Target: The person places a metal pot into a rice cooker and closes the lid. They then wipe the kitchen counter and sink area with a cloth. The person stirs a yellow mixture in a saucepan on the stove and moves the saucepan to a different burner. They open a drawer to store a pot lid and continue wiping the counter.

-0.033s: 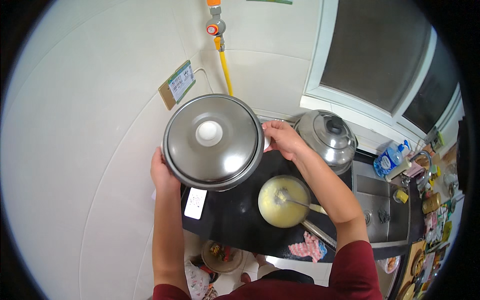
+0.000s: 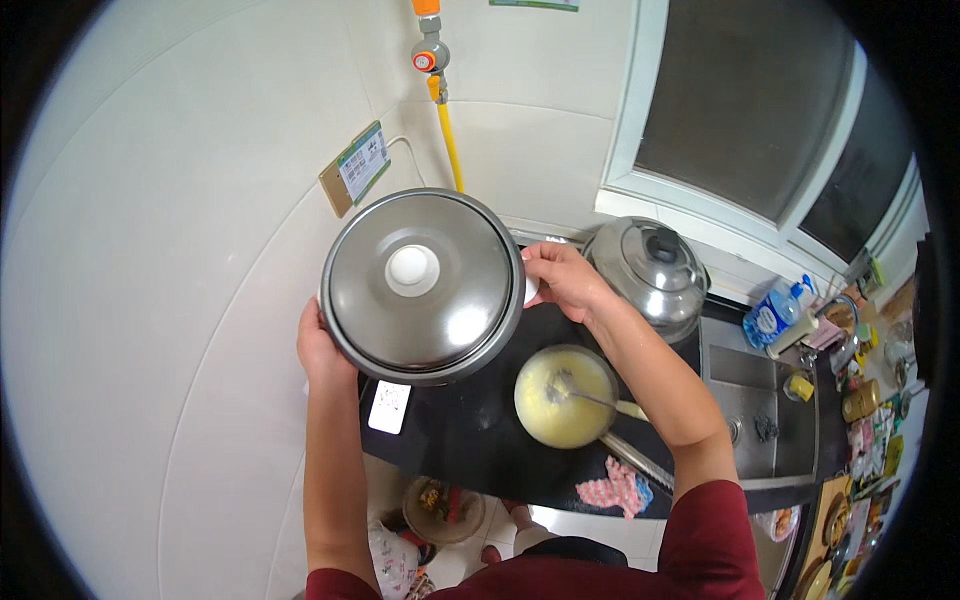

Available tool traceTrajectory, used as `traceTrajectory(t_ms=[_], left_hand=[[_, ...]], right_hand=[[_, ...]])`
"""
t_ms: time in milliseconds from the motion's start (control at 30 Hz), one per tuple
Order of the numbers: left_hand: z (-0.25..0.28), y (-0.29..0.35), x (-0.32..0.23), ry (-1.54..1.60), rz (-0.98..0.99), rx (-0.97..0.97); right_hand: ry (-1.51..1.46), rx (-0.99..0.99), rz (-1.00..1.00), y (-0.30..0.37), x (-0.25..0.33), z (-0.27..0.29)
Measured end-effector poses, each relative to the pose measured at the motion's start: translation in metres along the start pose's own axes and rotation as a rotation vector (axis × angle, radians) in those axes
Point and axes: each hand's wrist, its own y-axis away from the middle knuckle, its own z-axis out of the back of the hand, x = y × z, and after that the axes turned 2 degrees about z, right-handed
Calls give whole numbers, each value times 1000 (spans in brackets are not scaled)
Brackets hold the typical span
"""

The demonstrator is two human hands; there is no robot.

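Observation:
Held up over the left part of the black counter is a round grey lidded pot [image 2: 375, 310] with a white knob [image 2: 411, 266] on top. My left hand [image 2: 322, 345] closes on its left side; most of those fingers are hidden behind the rim. On the opposite side, my right hand [image 2: 562, 277] grips a white side handle [image 2: 531, 289]. Below and to the right of the lidded pot stands a pan [image 2: 566, 397] of pale yellow, lumpy liquid. A metal utensil [image 2: 597, 400] with a light handle rests in the pan.
A large steel pot [image 2: 650, 275] with a domed lid stands at the back, beside my right wrist. Right of it is a steel sink [image 2: 738, 390]. A white card [image 2: 389, 407] and a checked cloth [image 2: 612, 490] lie on the counter [image 2: 440, 455]. The wall is close on the left.

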Motion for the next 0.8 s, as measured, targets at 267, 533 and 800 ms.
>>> traceTrajectory(t_ms=[267,533,800], left_hand=[[63,122,-32,-31,1,55],[168,232,-25,-74,180,51],[203,323,7,-211,179,13]], right_hand=[[29,-65,26,154,-33,-49],[-23,-72,-164,293,-125,-77],[-172,214,-468,394,-213,-65]])
